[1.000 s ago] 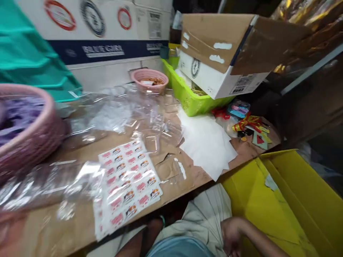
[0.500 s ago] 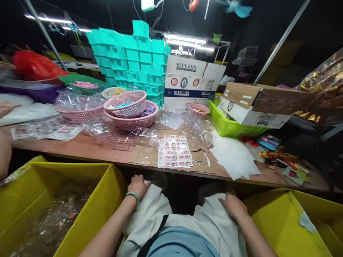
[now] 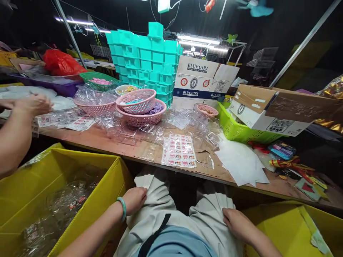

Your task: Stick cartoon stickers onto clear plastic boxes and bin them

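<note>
My left hand (image 3: 136,200), with a green bangle on its wrist, is closed on the light trousers (image 3: 152,192) at my left thigh. At the other thigh, my right hand (image 3: 235,220) pinches the same cloth, which runs in folds from both hands. Beyond my knees, sheets of printed stickers (image 3: 179,151) lie near the table's front edge. Clear plastic boxes (image 3: 154,134) are heaped behind and left of them. Two stacked pink baskets (image 3: 140,119) hold blue and purple pieces. White paper sheets (image 3: 239,160) lie to the right.
Yellow bins stand at my left (image 3: 91,157) and right (image 3: 278,221); the left one contains clear packages. Another person's arm (image 3: 16,134) reaches in at left. Turquoise crates (image 3: 146,53), a beer carton (image 3: 197,76) and a green basket (image 3: 235,132) line the table's back.
My left hand has gone from lying spread on the thigh to gripping the trousers. My right hand has also gathered cloth. The view has turned left, showing more of the other person's arm.
</note>
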`<state>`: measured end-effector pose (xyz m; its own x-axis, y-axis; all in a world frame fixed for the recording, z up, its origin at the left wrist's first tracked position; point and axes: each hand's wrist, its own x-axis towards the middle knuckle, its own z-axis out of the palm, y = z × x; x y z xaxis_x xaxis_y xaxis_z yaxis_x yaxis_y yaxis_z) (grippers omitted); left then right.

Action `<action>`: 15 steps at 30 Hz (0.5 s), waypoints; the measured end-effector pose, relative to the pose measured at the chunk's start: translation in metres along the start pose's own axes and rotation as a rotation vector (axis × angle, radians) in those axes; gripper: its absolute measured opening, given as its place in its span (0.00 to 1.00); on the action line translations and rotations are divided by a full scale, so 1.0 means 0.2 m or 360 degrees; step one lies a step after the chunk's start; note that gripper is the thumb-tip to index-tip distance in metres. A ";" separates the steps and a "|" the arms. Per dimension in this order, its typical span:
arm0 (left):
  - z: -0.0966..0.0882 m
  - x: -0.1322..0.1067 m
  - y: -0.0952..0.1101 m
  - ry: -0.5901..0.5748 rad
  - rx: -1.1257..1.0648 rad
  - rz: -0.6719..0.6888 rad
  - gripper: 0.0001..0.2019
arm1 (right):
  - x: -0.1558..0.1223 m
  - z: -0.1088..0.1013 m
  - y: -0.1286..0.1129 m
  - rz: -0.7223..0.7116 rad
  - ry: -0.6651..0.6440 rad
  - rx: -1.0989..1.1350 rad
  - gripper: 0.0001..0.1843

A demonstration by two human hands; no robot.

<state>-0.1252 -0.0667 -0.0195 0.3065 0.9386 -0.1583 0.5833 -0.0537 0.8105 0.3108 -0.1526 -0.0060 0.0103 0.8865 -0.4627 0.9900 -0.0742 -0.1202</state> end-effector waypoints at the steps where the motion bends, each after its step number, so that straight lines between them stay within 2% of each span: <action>1: -0.01 0.03 0.05 -0.0027 0.0000 0.0050 0.11 | 0.01 -0.02 -0.03 -0.0002 -0.0002 0.0012 0.08; 3: -0.03 0.11 0.18 -0.0073 -0.0095 0.0240 0.08 | 0.05 -0.10 -0.12 -0.0118 0.0081 0.0115 0.09; 5: -0.03 0.23 0.33 -0.0091 -0.0253 0.0529 0.02 | 0.12 -0.21 -0.25 -0.0377 0.0317 0.0289 0.10; 8: -0.03 0.48 0.50 -0.0029 -0.0369 0.0807 0.09 | 0.27 -0.36 -0.49 -0.0711 0.0794 0.0447 0.11; 10: -0.04 0.65 0.53 0.0071 -0.0400 0.0814 0.11 | 0.40 -0.43 -0.62 -0.0814 0.1044 0.0441 0.11; 12: -0.07 0.81 0.50 0.0150 -0.0363 0.0818 0.13 | 0.54 -0.47 -0.71 -0.0864 0.1173 0.0357 0.15; 15: -0.14 0.98 0.44 0.0189 -0.0152 0.0948 0.16 | 0.70 -0.49 -0.77 -0.0818 0.1082 0.0147 0.28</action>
<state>-0.0342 0.1224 0.0367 0.4700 0.7886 0.3965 0.2659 -0.5549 0.7883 0.1746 0.0286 0.0340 -0.3252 0.8994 0.2921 0.8798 0.4010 -0.2553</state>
